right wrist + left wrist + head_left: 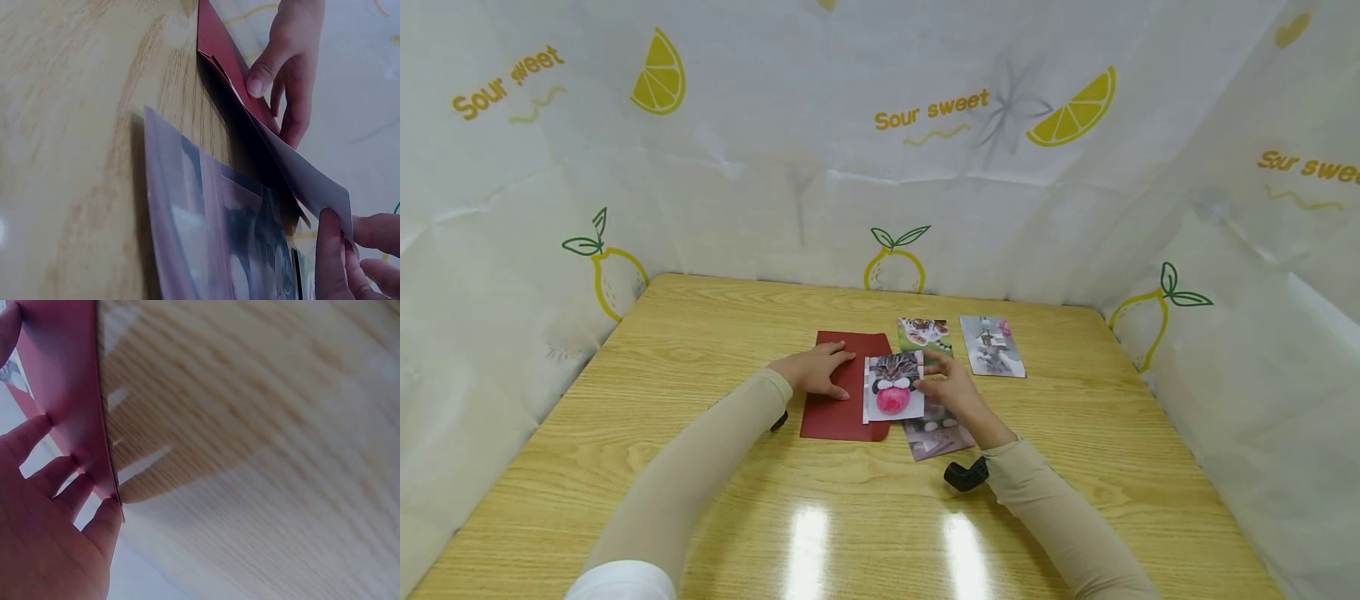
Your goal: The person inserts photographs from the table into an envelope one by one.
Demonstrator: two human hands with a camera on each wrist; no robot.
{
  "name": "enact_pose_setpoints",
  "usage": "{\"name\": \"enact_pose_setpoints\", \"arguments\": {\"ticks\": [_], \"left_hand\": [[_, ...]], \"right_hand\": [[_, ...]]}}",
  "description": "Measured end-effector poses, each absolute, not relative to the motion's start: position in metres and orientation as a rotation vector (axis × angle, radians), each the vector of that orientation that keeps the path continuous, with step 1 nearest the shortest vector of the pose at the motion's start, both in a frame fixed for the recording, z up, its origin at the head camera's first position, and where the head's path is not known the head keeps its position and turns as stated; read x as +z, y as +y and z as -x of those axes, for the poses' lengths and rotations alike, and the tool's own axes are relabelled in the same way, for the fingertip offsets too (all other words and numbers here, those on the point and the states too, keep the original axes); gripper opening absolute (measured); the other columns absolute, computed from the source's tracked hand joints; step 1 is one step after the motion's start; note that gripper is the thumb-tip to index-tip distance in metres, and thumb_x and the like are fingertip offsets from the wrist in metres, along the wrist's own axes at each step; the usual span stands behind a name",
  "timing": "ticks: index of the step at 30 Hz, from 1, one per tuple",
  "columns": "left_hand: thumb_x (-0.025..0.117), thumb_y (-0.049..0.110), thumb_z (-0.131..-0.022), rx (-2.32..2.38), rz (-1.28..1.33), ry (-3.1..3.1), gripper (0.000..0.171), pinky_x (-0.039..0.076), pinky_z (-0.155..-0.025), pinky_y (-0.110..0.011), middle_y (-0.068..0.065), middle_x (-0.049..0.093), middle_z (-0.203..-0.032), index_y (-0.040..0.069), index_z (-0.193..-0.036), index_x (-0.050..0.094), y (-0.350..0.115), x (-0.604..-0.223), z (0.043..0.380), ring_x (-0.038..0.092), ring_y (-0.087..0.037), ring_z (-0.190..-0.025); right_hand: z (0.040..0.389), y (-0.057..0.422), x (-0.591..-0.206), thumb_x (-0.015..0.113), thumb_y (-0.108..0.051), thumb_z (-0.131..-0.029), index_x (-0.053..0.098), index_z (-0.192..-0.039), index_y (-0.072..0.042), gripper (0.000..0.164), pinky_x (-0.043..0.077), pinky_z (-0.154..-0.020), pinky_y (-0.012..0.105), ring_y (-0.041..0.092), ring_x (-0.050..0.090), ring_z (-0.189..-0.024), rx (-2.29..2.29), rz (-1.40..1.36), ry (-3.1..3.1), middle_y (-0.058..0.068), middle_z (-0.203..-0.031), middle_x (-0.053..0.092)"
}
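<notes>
A red paper envelope [831, 421] lies in the middle of the table. My left hand [814, 369] rests on its left part, fingers spread, as the left wrist view also shows. My right hand [953, 387] pinches the right edge of a photo card [895, 392] showing a cat and a pink ball. In the right wrist view this card [312, 181] is tilted, its raised edge between thumb and fingers. Its far end meets the envelope's right-hand edge; whether any of it sits inside I cannot tell. A greyish-purple photo card [936, 437] lies partly beneath my right hand.
A tiger photo card [925, 332] lies behind the cat card, partly covered. Farther right is another photo card [994, 350] with grey and pink tones. The wooden table [722, 500] meets a lemon-printed white curtain [760, 208] at the back and sides.
</notes>
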State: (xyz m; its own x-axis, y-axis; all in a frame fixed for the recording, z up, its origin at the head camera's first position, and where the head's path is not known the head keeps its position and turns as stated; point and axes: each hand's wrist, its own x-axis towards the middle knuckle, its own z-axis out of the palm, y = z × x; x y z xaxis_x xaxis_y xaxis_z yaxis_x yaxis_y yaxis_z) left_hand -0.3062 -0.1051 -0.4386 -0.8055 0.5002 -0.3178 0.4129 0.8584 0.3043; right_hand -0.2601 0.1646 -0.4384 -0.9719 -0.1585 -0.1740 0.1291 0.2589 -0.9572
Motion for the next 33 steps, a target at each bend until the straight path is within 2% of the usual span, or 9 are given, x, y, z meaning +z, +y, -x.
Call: {"name": "enact_pose_setpoints", "arguments": {"ticks": [11,18,26,33], "left_hand": [[0.066,0.050,-0.087,0.319,-0.677,2.643,0.082,0.029,-0.115,-0.049,-0.009,0.014,-0.162,0.020,-0.154,0.029,-0.1049,-0.4391,0.3061,0.015,-0.029,-0.149],[0.066,0.050,-0.087,0.302,-0.674,2.642,0.082,0.028,-0.115,-0.049,-0.009,0.014,-0.162,0.021,-0.154,0.029,-0.1047,-0.4384,0.3063,0.015,-0.029,-0.149],[0.066,0.050,-0.087,0.298,-0.686,2.638,0.082,0.028,-0.115,-0.049,-0.010,0.015,-0.162,0.019,-0.154,0.029,-0.1040,-0.4368,0.3059,0.015,-0.030,-0.149],[0.065,0.050,-0.088,0.293,-0.691,2.635,0.082,0.028,-0.115,-0.049,-0.010,0.014,-0.162,0.019,-0.154,0.028,-0.1041,-0.4365,0.3057,0.015,-0.030,-0.149]], "right_hand": [[0.2622,0.1589,-0.4395,0.063,0.004,-0.090,0.036,-0.148,-0.003,0.064,0.058,-0.074,0.031,0.017,0.064,-0.085,-1.751,0.021,2.315,0.029,-0.129,0.050],[0.2612,0.1567,-0.4405,0.065,0.003,-0.089,0.042,-0.143,-0.004,0.059,0.058,-0.074,0.033,0.014,0.064,-0.084,-1.747,0.012,2.324,0.025,-0.128,0.052],[0.2617,0.1575,-0.4413,0.066,-0.002,-0.090,0.045,-0.143,-0.004,0.057,0.057,-0.074,0.032,0.011,0.061,-0.079,-1.719,0.043,2.343,0.019,-0.112,0.055],[0.2648,0.1544,-0.4408,0.060,0.001,-0.093,0.043,-0.145,-0.002,0.055,0.057,-0.071,0.028,0.015,0.063,-0.083,-1.676,0.034,2.353,0.018,-0.111,0.056]]}}
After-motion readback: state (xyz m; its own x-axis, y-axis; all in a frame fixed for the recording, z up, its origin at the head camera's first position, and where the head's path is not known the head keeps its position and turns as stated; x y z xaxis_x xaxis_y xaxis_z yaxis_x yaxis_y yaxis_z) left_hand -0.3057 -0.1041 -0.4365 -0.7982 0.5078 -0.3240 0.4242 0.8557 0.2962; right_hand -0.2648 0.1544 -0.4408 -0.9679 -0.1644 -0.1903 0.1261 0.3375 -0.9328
